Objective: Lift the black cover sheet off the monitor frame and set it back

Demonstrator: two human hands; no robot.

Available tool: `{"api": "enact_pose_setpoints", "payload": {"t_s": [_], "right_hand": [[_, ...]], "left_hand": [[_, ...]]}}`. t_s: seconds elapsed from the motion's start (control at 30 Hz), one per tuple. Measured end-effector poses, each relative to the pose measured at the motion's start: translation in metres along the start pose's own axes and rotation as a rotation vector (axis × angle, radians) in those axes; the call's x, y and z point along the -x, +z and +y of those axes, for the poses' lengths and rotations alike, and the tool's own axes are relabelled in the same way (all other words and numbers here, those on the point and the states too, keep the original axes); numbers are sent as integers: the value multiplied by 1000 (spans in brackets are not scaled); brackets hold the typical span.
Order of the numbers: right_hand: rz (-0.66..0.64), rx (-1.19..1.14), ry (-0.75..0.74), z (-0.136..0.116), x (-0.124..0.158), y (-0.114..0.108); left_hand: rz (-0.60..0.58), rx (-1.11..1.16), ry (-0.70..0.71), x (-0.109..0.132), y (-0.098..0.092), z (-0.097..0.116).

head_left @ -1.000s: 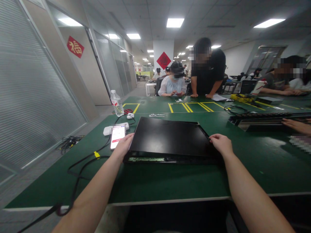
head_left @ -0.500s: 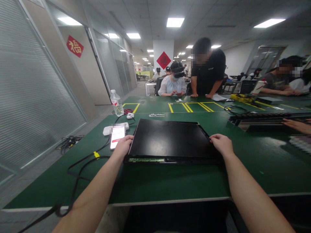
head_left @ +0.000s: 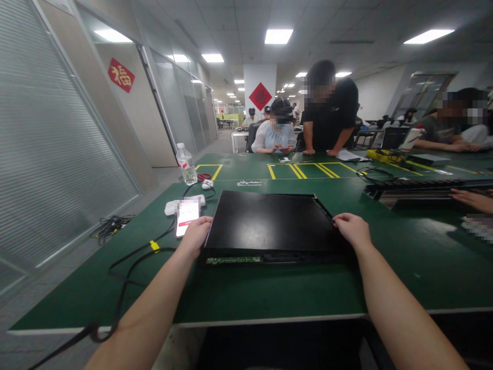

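Note:
A black flat display panel (head_left: 269,221) lies across the middle of the green table, its near edge slightly raised over a dark frame. Under that edge a strip of green circuit board (head_left: 233,260) shows. My left hand (head_left: 197,234) is closed on the panel's left edge, fingertips partly hidden behind it. At the right edge, my right hand (head_left: 353,229) pinches the panel's side between thumb and fingers. A lit phone (head_left: 187,218) lies just beyond my left hand.
On the green table (head_left: 269,303), a water bottle (head_left: 187,164) stands at the far left. A black cable (head_left: 133,253) with a yellow tag runs along the left. To the right lies another dark device (head_left: 416,189) by a co-worker's hand (head_left: 472,199). A person (head_left: 329,113) leans on the far edge.
The panel's near edge has lifted a little, and more of the green circuit board shows beneath it. Both hands keep their hold at the sides.

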State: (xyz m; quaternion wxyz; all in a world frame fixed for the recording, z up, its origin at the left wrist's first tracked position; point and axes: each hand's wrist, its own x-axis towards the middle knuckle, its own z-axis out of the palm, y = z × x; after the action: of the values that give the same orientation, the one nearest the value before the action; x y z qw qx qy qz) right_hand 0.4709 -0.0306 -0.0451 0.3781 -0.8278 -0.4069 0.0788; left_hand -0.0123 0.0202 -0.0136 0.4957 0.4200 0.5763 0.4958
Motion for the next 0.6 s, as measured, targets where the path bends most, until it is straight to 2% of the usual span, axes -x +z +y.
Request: {"api": "enact_pose_setpoints", "payload": {"t_s": [0.6], "right_hand": [[-7,2,5,0,0,0]], "left_hand": [[56,-75,-5,7,4,6]]}}
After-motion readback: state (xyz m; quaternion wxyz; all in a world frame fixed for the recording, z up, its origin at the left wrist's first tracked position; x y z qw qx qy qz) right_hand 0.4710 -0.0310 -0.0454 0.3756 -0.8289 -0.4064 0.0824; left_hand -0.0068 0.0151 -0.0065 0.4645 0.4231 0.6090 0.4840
